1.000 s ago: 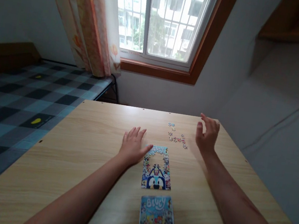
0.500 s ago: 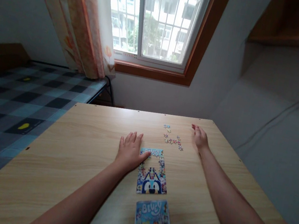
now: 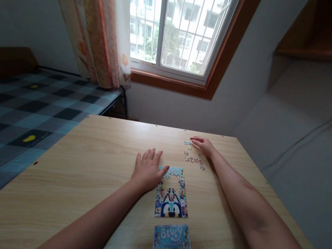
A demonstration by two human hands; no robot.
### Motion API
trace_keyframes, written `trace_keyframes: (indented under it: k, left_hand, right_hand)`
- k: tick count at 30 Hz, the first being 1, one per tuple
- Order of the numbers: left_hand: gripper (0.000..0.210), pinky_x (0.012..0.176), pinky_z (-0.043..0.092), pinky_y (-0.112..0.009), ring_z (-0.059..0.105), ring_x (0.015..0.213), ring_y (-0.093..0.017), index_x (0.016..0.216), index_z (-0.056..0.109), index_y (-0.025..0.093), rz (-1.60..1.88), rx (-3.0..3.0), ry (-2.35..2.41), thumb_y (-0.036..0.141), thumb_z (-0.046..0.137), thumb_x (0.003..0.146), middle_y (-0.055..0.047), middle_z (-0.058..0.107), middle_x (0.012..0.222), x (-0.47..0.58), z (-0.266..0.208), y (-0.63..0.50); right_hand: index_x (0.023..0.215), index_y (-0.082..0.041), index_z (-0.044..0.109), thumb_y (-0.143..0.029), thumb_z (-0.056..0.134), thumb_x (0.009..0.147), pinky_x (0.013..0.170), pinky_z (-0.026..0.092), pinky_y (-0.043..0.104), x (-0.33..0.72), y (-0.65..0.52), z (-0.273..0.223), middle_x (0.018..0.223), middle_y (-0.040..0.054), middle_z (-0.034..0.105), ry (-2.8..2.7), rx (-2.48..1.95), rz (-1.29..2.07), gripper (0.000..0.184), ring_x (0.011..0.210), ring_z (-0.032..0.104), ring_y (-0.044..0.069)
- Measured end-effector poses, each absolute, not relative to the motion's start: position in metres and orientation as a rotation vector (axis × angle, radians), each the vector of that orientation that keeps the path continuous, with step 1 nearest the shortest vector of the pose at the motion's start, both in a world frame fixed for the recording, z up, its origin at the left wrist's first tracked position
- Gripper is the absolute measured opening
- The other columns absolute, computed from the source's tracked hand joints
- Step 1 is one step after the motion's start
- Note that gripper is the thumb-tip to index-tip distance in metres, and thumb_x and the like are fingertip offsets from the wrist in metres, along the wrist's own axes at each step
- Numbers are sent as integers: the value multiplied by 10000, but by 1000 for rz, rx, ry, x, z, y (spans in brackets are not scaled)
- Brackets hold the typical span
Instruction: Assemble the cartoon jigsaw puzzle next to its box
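A partly assembled jigsaw puzzle [image 3: 171, 211] lies flat on the wooden table, with a bare gap in its upper middle and a blue cartoon dog's face at the bottom. My left hand [image 3: 147, 169] rests flat at its upper left edge, fingers spread and thumb over the corner. Beyond the puzzle lie several loose puzzle pieces [image 3: 193, 160]. My right hand [image 3: 204, 145] reaches in from the right, its fingertips beside the light blue pieces [image 3: 187, 143] at the far end. Its fingers are stretched out, with nothing visible in them.
Nearest me on the table [image 3: 80, 195] stands a Bluey puzzle box [image 3: 173, 246]. A bed [image 3: 47, 102] with a checked cover is at the left. Ahead are a curtain [image 3: 99, 27] and a barred window [image 3: 183, 27]; a wooden shelf [image 3: 326, 55] hangs at the right.
My right hand has moved left from the table's far right to the light blue pieces. My left hand stays on the puzzle's corner. The view has shifted slightly.
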State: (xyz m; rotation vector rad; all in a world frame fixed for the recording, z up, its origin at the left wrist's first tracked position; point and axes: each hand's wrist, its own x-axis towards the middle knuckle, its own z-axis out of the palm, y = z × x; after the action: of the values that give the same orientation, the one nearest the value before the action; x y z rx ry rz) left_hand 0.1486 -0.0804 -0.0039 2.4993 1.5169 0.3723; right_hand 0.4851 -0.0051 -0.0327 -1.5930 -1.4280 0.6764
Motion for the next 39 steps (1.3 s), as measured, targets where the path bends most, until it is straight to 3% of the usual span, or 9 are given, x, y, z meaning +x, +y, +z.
trace_keyframes:
  k: [4, 8, 14, 21, 26, 33, 36, 39]
  left_hand:
    - [596, 1221, 190, -605, 312, 1507, -336, 1509, 457, 196, 388, 2448, 1543, 504, 386, 1004, -170, 380, 1613, 148, -2, -81]
    - [538, 1218, 220, -591, 379, 1466, -320, 1415, 561, 227, 505, 2449, 1467, 479, 538, 941, -146, 456, 1567, 144, 0, -79]
    - [290, 1201, 273, -571, 492, 1366, -284, 1136, 739, 284, 612, 2430, 1289, 386, 581, 914, -77, 598, 1433, 139, 3, -78]
    - [291, 1192, 233, -633, 451, 1400, -320, 1141, 760, 348, 509, 2534, 1253, 418, 637, 886, -63, 592, 1439, 139, 3, -80]
    - [259, 1189, 233, -636, 437, 1414, -317, 1113, 771, 375, 456, 2553, 1263, 415, 653, 886, -57, 590, 1440, 140, 4, -79]
    - [246, 1188, 231, -639, 439, 1413, -316, 1107, 778, 395, 451, 2553, 1266, 423, 667, 890, -56, 587, 1448, 140, 3, -79]
    - [239, 1184, 231, -642, 445, 1407, -314, 1104, 780, 393, 456, 2551, 1262, 425, 676, 891, -60, 586, 1450, 141, 4, -80]
    - [233, 1178, 238, -647, 452, 1397, -326, 1098, 784, 380, 450, 2551, 1266, 413, 686, 889, -66, 587, 1448, 141, 4, -80]
  right_hand:
    - [948, -237, 827, -393, 854, 660, 1148, 392, 411, 485, 5, -39, 1376, 96, 645, -1463, -1689, 606, 328, 1240, 621, 278]
    - [953, -244, 829, -341, 820, 687, 1155, 380, 380, 484, 5, -42, 1401, 85, 629, -1494, -1757, 540, 284, 1259, 610, 266]
    - [945, -226, 824, -298, 749, 729, 1146, 391, 380, 483, 1, -38, 1320, 89, 683, -1487, -1798, 439, 240, 1237, 625, 264]
    - [871, -199, 780, -312, 747, 688, 1037, 489, 381, 482, -9, -42, 1141, 93, 756, -1375, -1739, 410, 218, 1104, 687, 262]
    - [796, -172, 739, -404, 770, 648, 822, 563, 361, 480, -27, -42, 831, 79, 769, -1239, -1653, 431, 277, 813, 711, 238]
    - [901, -139, 733, -629, 744, 694, 827, 563, 403, 463, -74, -30, 947, 156, 763, -1011, -1466, 363, 532, 856, 703, 248]
    - [933, -156, 757, -599, 793, 689, 793, 564, 387, 436, -91, -18, 941, 135, 769, -1033, -1392, 431, 508, 840, 704, 240]
    - [902, -168, 777, -514, 842, 670, 769, 554, 364, 399, -102, -7, 907, 105, 775, -1253, -1284, 812, 422, 818, 704, 225]
